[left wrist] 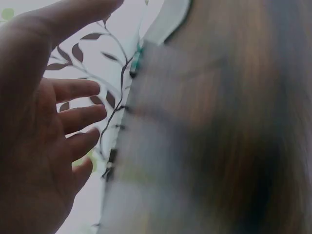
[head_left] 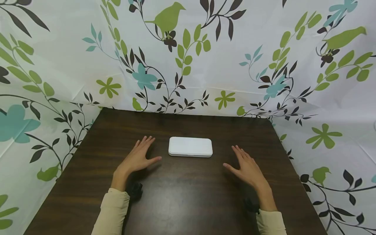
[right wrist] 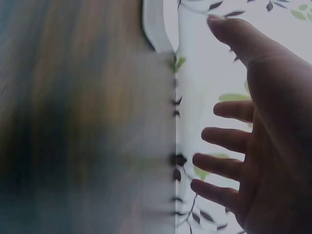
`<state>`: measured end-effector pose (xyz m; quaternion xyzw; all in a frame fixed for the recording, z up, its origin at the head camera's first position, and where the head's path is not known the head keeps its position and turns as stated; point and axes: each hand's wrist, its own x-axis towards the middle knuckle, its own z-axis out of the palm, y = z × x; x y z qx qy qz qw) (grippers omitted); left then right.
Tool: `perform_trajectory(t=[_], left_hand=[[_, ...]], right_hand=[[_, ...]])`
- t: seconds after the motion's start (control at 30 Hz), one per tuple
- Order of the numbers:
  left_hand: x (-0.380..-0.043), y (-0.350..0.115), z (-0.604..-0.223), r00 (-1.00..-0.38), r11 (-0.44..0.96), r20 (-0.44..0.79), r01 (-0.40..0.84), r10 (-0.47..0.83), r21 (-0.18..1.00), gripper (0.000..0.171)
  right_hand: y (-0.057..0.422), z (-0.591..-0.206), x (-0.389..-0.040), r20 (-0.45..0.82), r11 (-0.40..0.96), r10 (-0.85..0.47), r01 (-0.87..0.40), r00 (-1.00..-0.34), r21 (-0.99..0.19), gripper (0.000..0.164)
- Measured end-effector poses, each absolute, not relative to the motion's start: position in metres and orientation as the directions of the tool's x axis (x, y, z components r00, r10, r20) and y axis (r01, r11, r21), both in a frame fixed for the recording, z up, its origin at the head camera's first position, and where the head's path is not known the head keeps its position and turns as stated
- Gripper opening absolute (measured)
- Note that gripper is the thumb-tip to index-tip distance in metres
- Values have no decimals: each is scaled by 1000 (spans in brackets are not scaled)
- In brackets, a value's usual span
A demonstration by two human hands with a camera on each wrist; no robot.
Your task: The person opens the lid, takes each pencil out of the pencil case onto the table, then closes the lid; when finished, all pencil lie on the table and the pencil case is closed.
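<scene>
A white, flat, round-cornered case (head_left: 190, 147) lies closed on the dark wooden table, its long side running left to right. To its left is my left hand (head_left: 135, 159), fingers extended and thumb pointing toward the case without touching it. On the other side my right hand (head_left: 247, 168) is held apart from the case, fingers spread and thumb out. In the left wrist view the left palm (left wrist: 36, 156) shows with nothing in it. The right palm (right wrist: 273, 146) likewise holds nothing in the right wrist view. A corner of the case shows at the top of both wrist views.
The dark brown table (head_left: 176, 202) narrows toward its far edge. A white curtain (head_left: 223, 71) printed with birds, leaves and flowers hangs behind it and along both sides. Dark wrist devices sit under the cream sleeves (head_left: 113, 209).
</scene>
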<state>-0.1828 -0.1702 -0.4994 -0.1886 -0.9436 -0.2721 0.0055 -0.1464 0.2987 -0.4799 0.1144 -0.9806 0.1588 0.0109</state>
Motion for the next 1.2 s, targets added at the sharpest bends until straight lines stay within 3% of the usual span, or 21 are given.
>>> perform_trajectory(t=[0.23, 0.57, 1.2], left_hand=[[-205, -148, -505, -909, 699, 40, 347, 416, 626, 94], [-219, -131, -519, -897, 644, 70, 365, 436, 672, 98], [-230, -117, -532, -901, 608, 94, 360, 425, 707, 98]], right_hand=[[271, -474, -168, 58, 874, -308, -307, -949, -377, 93], [238, -483, -199, 80, 814, -416, -410, -906, -411, 89], [205, -497, -231, 110, 779, -547, -553, -830, -295, 90]])
